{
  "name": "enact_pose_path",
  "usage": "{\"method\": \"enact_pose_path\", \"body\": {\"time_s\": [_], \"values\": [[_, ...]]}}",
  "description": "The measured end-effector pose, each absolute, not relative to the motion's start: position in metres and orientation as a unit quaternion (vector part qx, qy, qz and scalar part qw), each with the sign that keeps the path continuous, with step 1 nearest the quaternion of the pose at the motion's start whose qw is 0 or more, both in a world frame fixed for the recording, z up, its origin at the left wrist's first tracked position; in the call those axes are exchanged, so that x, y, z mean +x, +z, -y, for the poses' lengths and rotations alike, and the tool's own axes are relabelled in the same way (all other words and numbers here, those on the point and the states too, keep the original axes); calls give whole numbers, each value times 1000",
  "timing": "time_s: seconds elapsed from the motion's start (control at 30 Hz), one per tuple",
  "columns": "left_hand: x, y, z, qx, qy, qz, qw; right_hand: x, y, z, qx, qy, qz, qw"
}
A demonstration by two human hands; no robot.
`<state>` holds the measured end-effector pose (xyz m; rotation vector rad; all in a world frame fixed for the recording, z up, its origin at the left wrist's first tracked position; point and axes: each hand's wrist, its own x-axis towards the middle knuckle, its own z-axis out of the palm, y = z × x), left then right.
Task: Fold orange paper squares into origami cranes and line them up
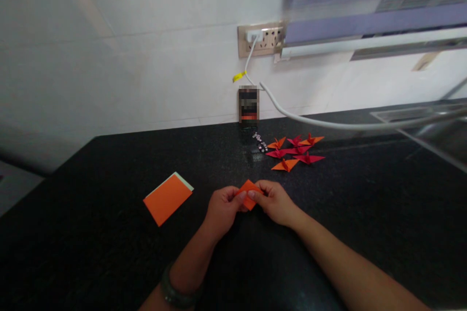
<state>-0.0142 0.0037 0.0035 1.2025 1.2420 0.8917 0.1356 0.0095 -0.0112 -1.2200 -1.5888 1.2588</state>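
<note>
A small folded piece of orange paper (248,191) is pinched between both my hands, just above the black countertop (91,252). My left hand (222,209) grips its left side with thumb and fingers closed. My right hand (274,200) pinches its right side the same way. A dark bracelet sits on my left wrist. To the left, flat on the counter, lies a stack of orange square paper (167,198).
Several folded paper cranes (295,151), orange and red, lie behind my hands on the counter. A phone (248,105) leans on the white wall, cabled to a wall socket (260,39). A sink edge (419,116) is at far right.
</note>
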Motion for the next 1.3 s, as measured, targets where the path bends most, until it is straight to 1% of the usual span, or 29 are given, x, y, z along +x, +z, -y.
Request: {"method": "enact_pose_path", "body": {"time_s": [0.13,0.2,0.33,0.53,0.83,0.9,0.97,1.03,1.1,1.17,1.2,1.3], "values": [[-13,7,-4,465,371,-527,608,138,-11,-12,-475,501,608,392],[-14,7,-5,456,365,-532,613,139,-10,-13,-478,498,605,398],[-16,4,-7,521,373,-534,551,138,-7,-12,-482,516,586,398],[-20,1,-6,597,366,-523,486,135,-1,-7,-468,574,574,350],[-22,11,-7,587,382,-542,464,133,-6,-11,-430,595,571,368],[-22,12,-8,571,385,-550,472,135,-7,-12,-440,552,590,392],[-22,13,-8,533,398,-555,500,136,-7,-12,-441,469,629,436],[-22,13,-8,470,412,-543,560,137,-7,-12,-422,386,667,477],[-22,11,-8,406,416,-506,637,138,-6,-12,-396,330,695,501],[-21,9,-7,367,415,-466,689,138,-7,-11,-376,302,715,506],[-21,8,-8,359,418,-456,699,138,-7,-11,-370,292,723,505],[-20,5,-8,358,429,-461,690,138,-8,-10,-366,267,743,492]]}}
